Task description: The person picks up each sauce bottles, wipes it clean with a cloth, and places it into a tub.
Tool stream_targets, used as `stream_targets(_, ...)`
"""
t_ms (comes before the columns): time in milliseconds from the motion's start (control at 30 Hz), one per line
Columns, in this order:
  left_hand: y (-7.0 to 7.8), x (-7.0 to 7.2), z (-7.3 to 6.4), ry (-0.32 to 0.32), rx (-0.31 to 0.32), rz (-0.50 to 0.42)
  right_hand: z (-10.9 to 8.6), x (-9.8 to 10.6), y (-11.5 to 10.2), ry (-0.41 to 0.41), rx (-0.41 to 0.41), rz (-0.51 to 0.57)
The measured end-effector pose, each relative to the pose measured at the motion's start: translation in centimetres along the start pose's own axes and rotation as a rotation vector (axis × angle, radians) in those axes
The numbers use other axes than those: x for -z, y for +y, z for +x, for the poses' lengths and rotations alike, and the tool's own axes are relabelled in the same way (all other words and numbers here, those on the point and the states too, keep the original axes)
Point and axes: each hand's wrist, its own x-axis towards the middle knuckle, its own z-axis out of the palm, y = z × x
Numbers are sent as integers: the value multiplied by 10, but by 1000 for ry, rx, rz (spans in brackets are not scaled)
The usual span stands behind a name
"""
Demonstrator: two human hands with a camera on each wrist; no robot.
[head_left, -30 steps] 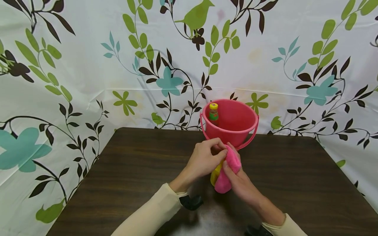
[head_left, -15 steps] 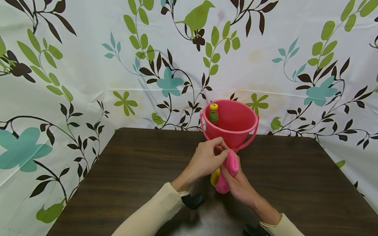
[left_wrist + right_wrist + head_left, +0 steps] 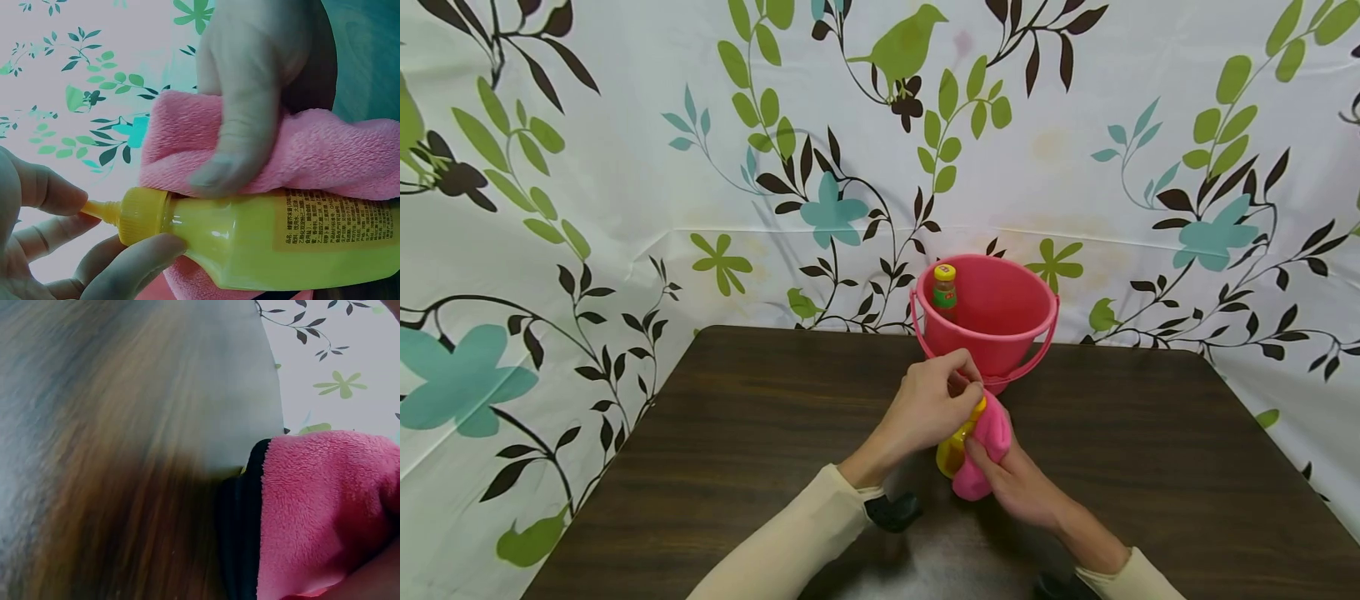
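A yellow squeeze bottle (image 3: 244, 240) with a pointed nozzle lies sideways across the left wrist view, its printed label partly showing. My left hand (image 3: 928, 402) holds its top end, with fingertips at the nozzle tip and the thumb (image 3: 140, 265) along the neck. A fluffy pink cloth (image 3: 340, 150) is folded against the bottle's side. My right hand (image 3: 1022, 483) grips the cloth against the bottle, its thumb (image 3: 240, 147) pressing on the cloth. In the right wrist view the cloth (image 3: 325, 512) shows a black edge; the right fingers are mostly hidden.
Just behind my hands a pink bucket (image 3: 1015, 350) stands on the dark wooden table (image 3: 760, 433). Inside it, at the left, is a small jar (image 3: 944, 293) with a yellow cap. A white patterned sheet (image 3: 625, 192) hangs behind the table.
The cloth has shifted in my right hand on the bottle, so more of the yellow top and side shows. My left hand stays at the bottle's top with little movement.
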Motion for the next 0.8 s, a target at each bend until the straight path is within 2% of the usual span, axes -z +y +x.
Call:
stream_targets(200, -1, -1, 0, 11, -20, 15, -4, 1, 3, 2, 8, -104)
stream_targets(400, -1, -3, 0, 16, -23, 21, -9, 6, 12, -7, 10, -308)
stream_targets(567, -1, -4, 0, 17, -20, 16, -8, 9, 16, -28, -5, -378)
stream_targets(700, 0, -4, 0, 15, -7, 12, -5, 12, 16, -59, 30, -430)
stream_targets(800, 1, -3, -1, 9, 0, 9, -4, 12, 14, -51, 18, -485)
